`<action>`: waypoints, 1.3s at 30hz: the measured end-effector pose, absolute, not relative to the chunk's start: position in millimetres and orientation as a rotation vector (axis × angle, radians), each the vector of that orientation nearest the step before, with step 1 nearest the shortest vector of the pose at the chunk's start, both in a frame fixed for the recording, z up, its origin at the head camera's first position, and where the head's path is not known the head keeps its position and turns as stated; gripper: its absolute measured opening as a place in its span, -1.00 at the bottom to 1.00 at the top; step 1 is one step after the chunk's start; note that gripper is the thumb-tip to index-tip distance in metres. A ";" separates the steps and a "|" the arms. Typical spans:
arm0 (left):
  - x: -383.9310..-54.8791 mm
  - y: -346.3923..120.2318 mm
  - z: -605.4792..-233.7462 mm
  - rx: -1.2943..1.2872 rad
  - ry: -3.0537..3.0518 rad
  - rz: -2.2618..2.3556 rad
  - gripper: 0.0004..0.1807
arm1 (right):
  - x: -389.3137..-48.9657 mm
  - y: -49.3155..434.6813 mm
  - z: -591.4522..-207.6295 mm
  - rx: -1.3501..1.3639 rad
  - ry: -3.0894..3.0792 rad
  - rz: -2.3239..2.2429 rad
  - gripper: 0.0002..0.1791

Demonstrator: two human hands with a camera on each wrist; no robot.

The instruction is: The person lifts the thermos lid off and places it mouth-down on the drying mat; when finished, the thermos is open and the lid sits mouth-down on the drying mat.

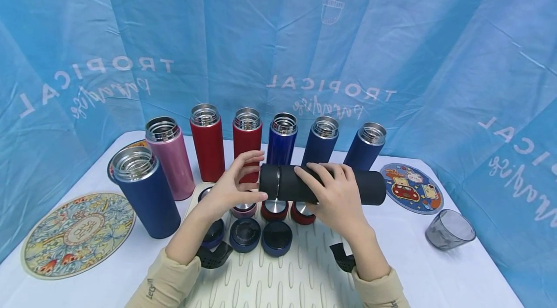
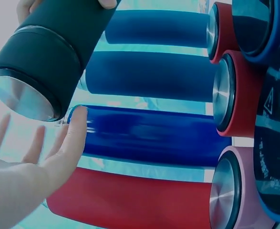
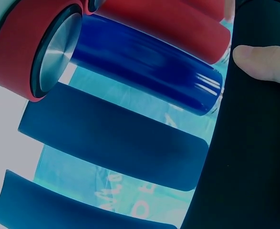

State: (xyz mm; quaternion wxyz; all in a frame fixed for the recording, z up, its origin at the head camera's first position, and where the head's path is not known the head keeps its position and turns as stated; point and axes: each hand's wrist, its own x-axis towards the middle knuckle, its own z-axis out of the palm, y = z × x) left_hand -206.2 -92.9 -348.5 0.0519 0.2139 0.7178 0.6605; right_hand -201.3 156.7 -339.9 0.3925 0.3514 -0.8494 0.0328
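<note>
My right hand (image 1: 337, 199) grips a black thermos bottle (image 1: 370, 188) by its body and holds it sideways over the table, with the cap (image 1: 269, 183) on the left. In the right wrist view the thumb (image 3: 259, 62) lies along the dark body. My left hand (image 1: 226, 191) is at the cap end, fingers spread and thumb apart. The left wrist view shows those fingers (image 2: 75, 133) beside the cap's silver top (image 2: 23, 95), with a gap between. Below the bottle sit several lids, among them a red-rimmed lid (image 1: 275, 211) and a dark blue lid (image 1: 277, 239).
Uncapped bottles stand behind: a red bottle (image 1: 208, 153), a shiny blue bottle (image 1: 281, 146), a navy bottle (image 1: 364, 148). A pink bottle (image 1: 174, 163) and wide navy bottle (image 1: 150, 206) stand left. A cream mat (image 1: 300, 269), round placemat (image 1: 80, 235), blue coaster (image 1: 411, 189) and grey glass (image 1: 448, 231) lie around.
</note>
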 end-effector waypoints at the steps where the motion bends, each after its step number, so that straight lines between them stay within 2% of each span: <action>1: -206.0 -93.4 -348.7 0.692 2.179 2.024 -0.17 | -201.5 156.8 -340.0 0.891 -2.154 0.086 -0.15; 7: -205.2 -94.4 -348.9 0.780 2.213 2.027 -0.36 | -201.6 157.0 -340.0 0.896 -2.154 0.088 -0.14; 19: -207.0 -92.1 -349.5 0.500 2.217 1.938 -0.50 | -199.8 156.1 -339.0 0.907 -2.158 0.082 -0.13; 23: -206.5 -92.1 -349.2 0.508 2.193 1.923 -0.45 | -199.5 156.0 -338.5 0.908 -2.157 0.084 -0.13; 30: -205.0 -92.0 -348.9 0.714 2.237 1.932 -0.13 | -199.6 157.4 -337.8 0.888 -2.170 0.085 -0.13; 34: -204.7 -91.9 -349.5 0.782 2.258 1.963 -0.21 | -199.7 157.8 -337.9 0.889 -2.167 0.080 -0.14; 39: -203.9 -91.9 -348.3 0.666 2.280 1.915 -0.31 | -199.9 157.7 -338.1 0.892 -2.155 0.079 -0.15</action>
